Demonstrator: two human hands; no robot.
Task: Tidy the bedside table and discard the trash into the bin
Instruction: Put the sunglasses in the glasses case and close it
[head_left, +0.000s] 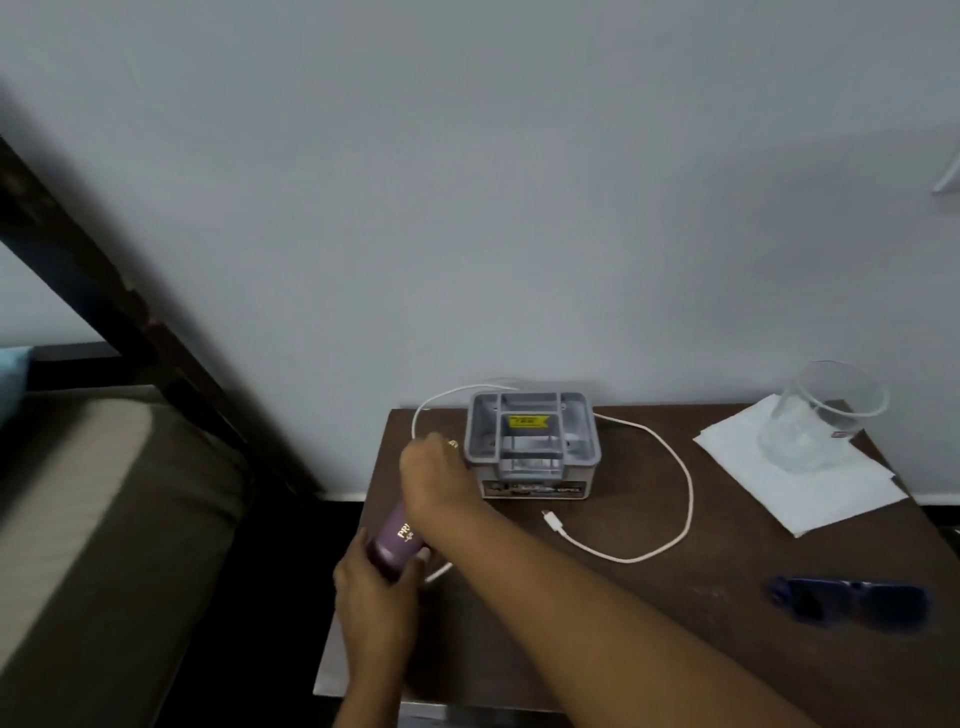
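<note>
**roomie_q:** so where's the bottle at, and who's got it?

**desk_lurker:** The purple cylindrical bottle (397, 538) with pale lettering is over the near left corner of the dark brown wooden bedside table (649, 613), tilted with its top end pointing far. Both hands are on it. The left hand (371, 592) comes up from the near edge with its fingers wrapped round the lower end. The right hand (434, 475) reaches across from the near right, fingers curled down over the top end, so the cap is hidden and I can't tell if it's on.

**roomie_q:** what else is on the table?

**desk_lurker:** A grey plastic organiser box (532, 441) with a yellow label sits far centre against the wall, just right of the right hand. A white charging cable (685, 488) loops behind it and round to the right, with its plug lying near the box's front. Far right there's a clear glass tumbler (821, 415) standing upright on a white paper napkin (831, 499). Dark blue sunglasses (852, 605) lie near right, well apart from the hands. A beige mattress (104, 519) is off to the left.
</note>
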